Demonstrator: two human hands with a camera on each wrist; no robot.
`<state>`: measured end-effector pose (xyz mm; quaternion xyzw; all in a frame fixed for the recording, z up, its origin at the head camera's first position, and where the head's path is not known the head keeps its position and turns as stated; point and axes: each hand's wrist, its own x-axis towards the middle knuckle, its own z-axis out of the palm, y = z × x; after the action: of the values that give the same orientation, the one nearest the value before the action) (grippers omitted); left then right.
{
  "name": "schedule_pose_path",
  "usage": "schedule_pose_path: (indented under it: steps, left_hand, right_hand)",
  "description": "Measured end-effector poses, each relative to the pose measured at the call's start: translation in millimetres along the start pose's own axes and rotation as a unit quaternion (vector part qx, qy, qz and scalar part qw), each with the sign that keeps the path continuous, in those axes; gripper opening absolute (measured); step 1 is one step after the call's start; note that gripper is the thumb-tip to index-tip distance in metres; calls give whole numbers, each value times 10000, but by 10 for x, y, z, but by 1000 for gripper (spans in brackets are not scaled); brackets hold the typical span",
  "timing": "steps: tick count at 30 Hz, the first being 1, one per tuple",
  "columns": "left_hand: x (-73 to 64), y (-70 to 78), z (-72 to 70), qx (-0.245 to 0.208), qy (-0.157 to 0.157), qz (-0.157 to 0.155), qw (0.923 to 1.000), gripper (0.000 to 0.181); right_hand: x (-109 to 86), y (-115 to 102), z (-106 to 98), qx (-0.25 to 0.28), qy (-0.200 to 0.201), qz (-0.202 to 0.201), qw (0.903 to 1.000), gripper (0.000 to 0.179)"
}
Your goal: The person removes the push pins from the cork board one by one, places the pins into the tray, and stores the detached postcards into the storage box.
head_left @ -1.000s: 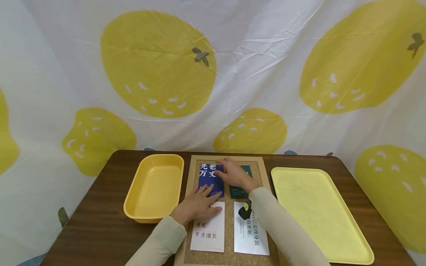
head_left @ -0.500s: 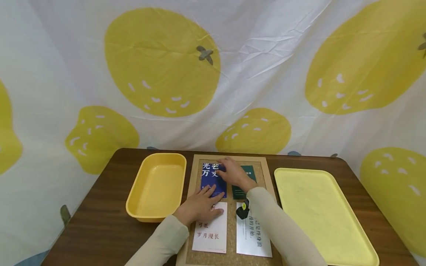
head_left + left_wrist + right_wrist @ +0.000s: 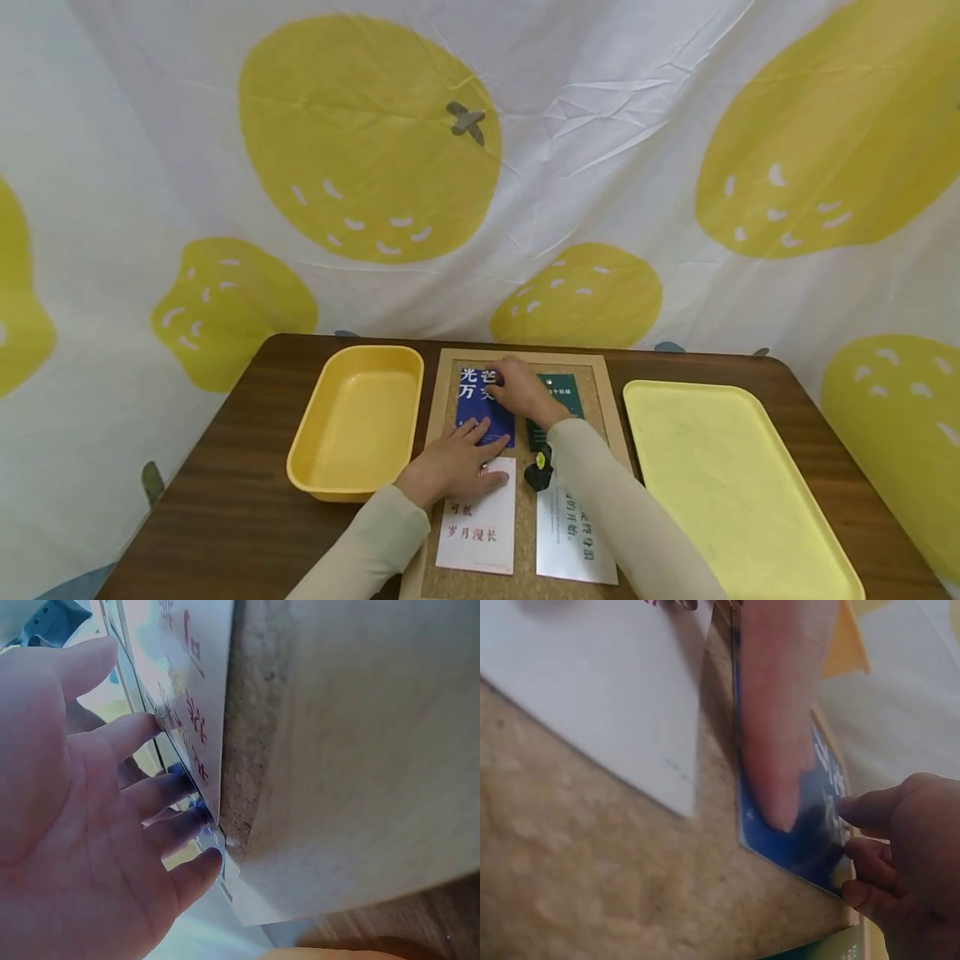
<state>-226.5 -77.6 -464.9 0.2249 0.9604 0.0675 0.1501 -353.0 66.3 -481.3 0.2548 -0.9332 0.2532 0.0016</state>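
Observation:
A blue card (image 3: 474,408) with white characters lies at the upper left of the wood-framed corkboard (image 3: 525,542). My right hand (image 3: 521,390) has its curled fingertips gathered at the card's upper right; I cannot tell what they grip. My left hand (image 3: 453,467) lies with fingers spread across the blue card's lower edge and over the top of a white card (image 3: 476,542) with red characters. In the left wrist view, a clear pushpin (image 3: 163,717) sits at that white card's edge, by a fingertip. In the right wrist view, a left finger presses the blue card (image 3: 810,847).
A green card (image 3: 566,392) with a small pin (image 3: 549,382) and another white card (image 3: 562,542) are on the board's right half. A deep yellow tub (image 3: 356,425) stands left of the board, a pale yellow tray (image 3: 735,475) right of it, on a dark wooden table (image 3: 217,475).
The right hand's fingers have drawn in closer together and shifted slightly, uncovering more of the green card. The left hand stays in place. The head view has shifted slightly.

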Motion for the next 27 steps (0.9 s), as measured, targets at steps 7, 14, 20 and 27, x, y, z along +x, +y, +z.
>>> schedule_pose_path:
  steps: [7,14,20,27]
  left_hand:
    - [-8,7,10,-27,-34,-33,10000,61]
    - [6,3,11,-77,-61,-75,9999,61]
    - [2,7,4,-116,-105,-92,9998,62]
    - [-10,11,5,-198,-87,-70,9997,63]
  right_hand:
    - [34,14,61,273,-13,437,9987,32]
    - [72,8,83,375,46,550,9978,32]
    - [101,5,107,501,138,511,9973,26]
    - [127,21,137,412,176,494,9978,25]
